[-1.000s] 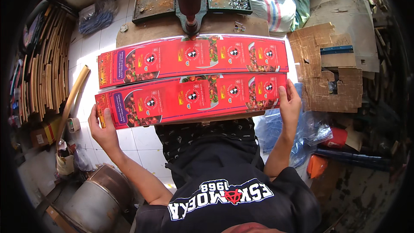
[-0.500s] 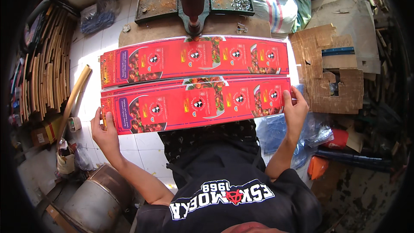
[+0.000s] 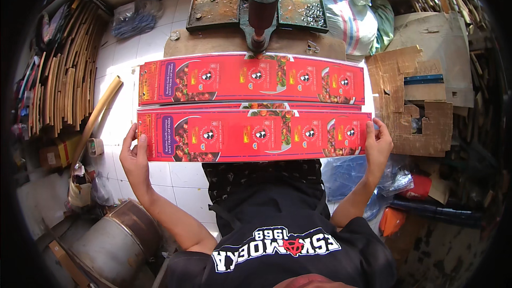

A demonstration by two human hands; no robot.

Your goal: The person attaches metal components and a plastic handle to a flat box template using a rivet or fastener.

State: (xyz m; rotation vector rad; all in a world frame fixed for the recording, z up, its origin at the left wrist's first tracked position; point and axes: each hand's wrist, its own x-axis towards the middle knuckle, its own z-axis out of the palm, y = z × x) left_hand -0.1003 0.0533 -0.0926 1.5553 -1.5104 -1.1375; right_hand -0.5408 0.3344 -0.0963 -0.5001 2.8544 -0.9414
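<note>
A long red printed strip [image 3: 229, 141], decorated with food pictures and round emblems, stretches level across the front of me. My left hand [image 3: 136, 160] grips its left end, thumb on top and fingers behind the edge. At the opposite end my right hand [image 3: 378, 144] holds it the same way. Just beyond lies a second matching strip [image 3: 229, 82], with more sheet edges showing in the narrow gap between the two. The tip of a green upright machine [image 3: 262, 16] comes down at the far strip's back edge. What lies beneath the held strip is hidden.
Behind the strips is a brown board [image 3: 202, 45] and a divided metal tray [image 3: 216, 8] with small metal rings. Stacked boards [image 3: 64, 69] line the left. White sacks [image 3: 341, 13] and cut cardboard [image 3: 389, 90] are at right, a metal drum [image 3: 122, 240] lower left.
The near strip has swung from a slant, right end higher, to nearly level, with both hands still on its ends. The whole view has shifted slightly.
</note>
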